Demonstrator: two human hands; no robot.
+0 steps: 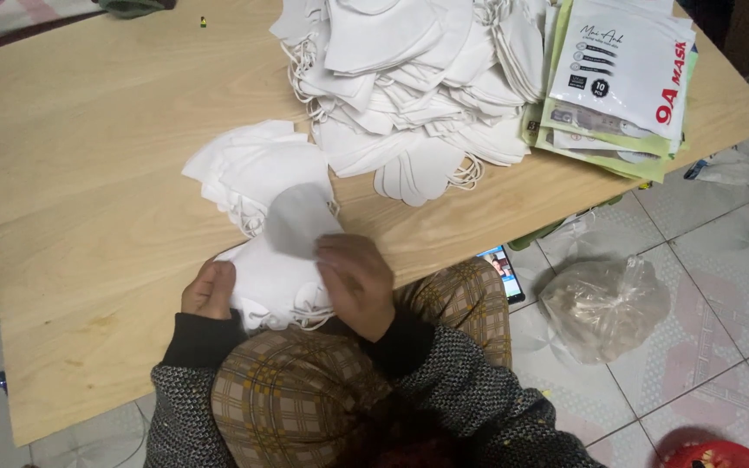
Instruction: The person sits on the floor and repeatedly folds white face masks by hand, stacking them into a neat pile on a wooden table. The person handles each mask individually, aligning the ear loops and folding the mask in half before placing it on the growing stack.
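Note:
A stack of white face masks (272,279) rests at the near edge of a low wooden table (106,173). My left hand (209,289) grips the stack's left side. My right hand (355,279) pinches the top mask, a blurred grey-white piece (298,221), lifting it off the stack. A second small heap of white masks (253,169) lies just beyond my hands. My knees in checked trousers sit below the table edge.
A large pile of white masks (409,78) covers the table's far side. Flat printed mask packets (617,78) are stacked at the far right corner. On the tiled floor to the right lie a phone (503,269), a crumpled clear plastic bag (604,303) and a red object (713,455).

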